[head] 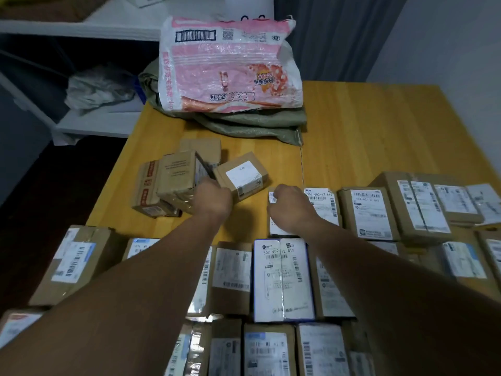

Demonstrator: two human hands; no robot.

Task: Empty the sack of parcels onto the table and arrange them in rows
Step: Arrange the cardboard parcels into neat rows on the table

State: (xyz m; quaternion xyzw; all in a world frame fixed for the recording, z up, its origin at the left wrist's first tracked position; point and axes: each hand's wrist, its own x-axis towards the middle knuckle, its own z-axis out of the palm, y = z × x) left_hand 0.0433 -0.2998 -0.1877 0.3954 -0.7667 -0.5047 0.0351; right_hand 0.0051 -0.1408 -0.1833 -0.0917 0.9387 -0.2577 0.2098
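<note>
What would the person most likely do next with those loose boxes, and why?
Probably lift the box under the left hand and set it beside the parcel under the right hand. A loose pile is still jumbled and tilted on the table, and the far row ends at that parcel, with bare wood to its left.

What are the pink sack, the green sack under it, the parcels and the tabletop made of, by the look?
Pink sack: likely woven plastic with a glossy printed face; it shines and creases stiffly.
Green sack: coarser, matte woven fabric, limp folds; fibre unclear.
Parcels: brown cardboard, white paper labels, some wrapped in shiny clear tape.
Tabletop: wood or wood-look, yellowish planks with visible seams and a smooth, slightly satin finish.
</note>
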